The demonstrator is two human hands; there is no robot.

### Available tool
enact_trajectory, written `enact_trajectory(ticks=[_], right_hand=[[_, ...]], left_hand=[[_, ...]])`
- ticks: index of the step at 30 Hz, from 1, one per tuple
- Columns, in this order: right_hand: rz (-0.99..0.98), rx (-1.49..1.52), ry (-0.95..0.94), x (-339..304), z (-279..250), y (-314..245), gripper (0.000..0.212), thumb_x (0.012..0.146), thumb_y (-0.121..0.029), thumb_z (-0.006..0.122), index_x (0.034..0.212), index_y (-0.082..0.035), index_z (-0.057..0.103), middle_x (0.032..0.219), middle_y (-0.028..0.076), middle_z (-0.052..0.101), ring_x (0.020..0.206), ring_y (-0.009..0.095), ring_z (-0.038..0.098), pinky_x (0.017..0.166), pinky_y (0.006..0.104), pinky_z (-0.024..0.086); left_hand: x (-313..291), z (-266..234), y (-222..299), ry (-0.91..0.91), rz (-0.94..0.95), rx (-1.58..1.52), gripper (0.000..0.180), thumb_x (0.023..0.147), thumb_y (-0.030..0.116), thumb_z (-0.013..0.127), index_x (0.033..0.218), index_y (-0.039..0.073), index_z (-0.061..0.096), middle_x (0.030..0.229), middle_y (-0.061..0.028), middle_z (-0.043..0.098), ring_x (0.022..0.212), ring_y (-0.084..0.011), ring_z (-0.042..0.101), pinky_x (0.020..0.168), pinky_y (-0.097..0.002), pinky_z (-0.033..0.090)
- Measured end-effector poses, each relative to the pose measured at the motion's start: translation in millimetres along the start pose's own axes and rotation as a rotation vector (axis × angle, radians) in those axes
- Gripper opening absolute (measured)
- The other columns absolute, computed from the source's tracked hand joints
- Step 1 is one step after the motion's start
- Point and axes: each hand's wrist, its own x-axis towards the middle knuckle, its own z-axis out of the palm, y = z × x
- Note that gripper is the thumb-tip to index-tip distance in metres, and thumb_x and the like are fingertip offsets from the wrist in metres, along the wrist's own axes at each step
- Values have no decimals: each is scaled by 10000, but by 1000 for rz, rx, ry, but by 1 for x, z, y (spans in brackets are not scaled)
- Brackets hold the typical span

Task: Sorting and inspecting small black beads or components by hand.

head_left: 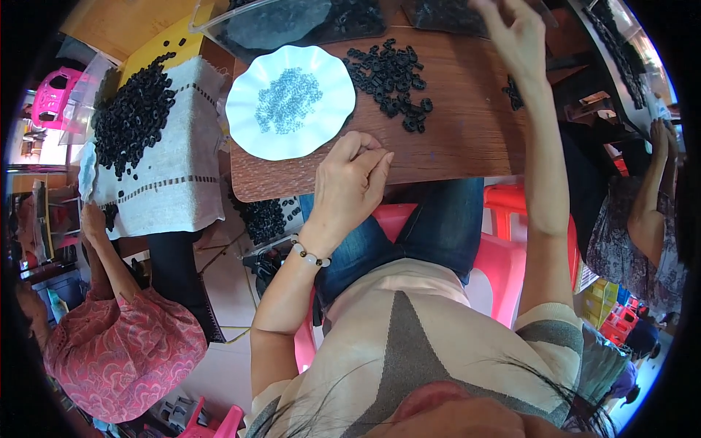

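Observation:
My left hand (352,175) is over the near edge of the wooden table (467,146), with its fingers curled in and its thumb against them. Whatever it may hold is too small or hidden to make out. Just beyond it stands a white wavy-rimmed plate (244,109) with many tiny clear pieces (288,101) spread in its middle. To the plate's right lies a loose pile of small black ring-like parts (394,80). My right hand (515,33) reaches to the far right, beside a clear bin of black parts (445,16); its fingers look apart, with the tips at the picture's edge.
Another clear bin (292,29) stands behind the plate. A few black parts (513,93) lie near my right forearm. At left, a person in a pink patterned top (128,350) sits by a cloth-covered table (186,146) heaped with black parts. Another person (635,226) is at right.

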Motion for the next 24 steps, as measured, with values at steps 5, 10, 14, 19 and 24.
enact_trajectory(ticks=[5, 10, 14, 19, 24], right_hand=[[255, -430, -406, -76, 34, -39, 201, 951, -146, 710, 1126, -48, 725, 948, 101, 721, 855, 230, 657, 768, 349, 526], [260, -485, -593, -103, 38, -42, 302, 890, -106, 735, 1188, -67, 708, 950, 131, 651, 945, 335, 577, 856, 432, 485], [213, -510, -576, -113, 38, -35, 270, 901, -72, 748, 1166, -54, 704, 932, 95, 652, 886, 253, 571, 751, 363, 483], [388, -415, -499, -114, 40, -40, 194, 896, -80, 769, 1062, -27, 683, 894, 75, 670, 796, 202, 591, 679, 325, 500], [590, -285, -433, -114, 48, -50, 220, 893, -119, 803, 1064, -32, 696, 880, 22, 685, 763, 104, 594, 673, 278, 490]], left_hand=[[-2, -2, -1, -5, -6, 31, 80, 871, 65, 760, 917, -1, 767, 938, -91, 682, 710, -232, 658, 603, -321, 513], [-3, -1, -3, -25, -38, 23, 88, 876, 73, 733, 860, -13, 733, 934, -107, 649, 808, -295, 659, 674, -394, 532], [-3, 1, -5, -29, -45, 32, 91, 878, 81, 738, 869, -9, 738, 937, -105, 651, 815, -294, 661, 677, -394, 534], [-2, -1, -3, -1, -54, 5, 91, 891, 81, 737, 927, 0, 757, 958, -110, 663, 775, -287, 667, 649, -373, 535], [-2, 0, -5, 33, -21, -18, 252, 888, 84, 745, 1130, 13, 739, 1042, -125, 690, 790, -287, 689, 676, -366, 555]])
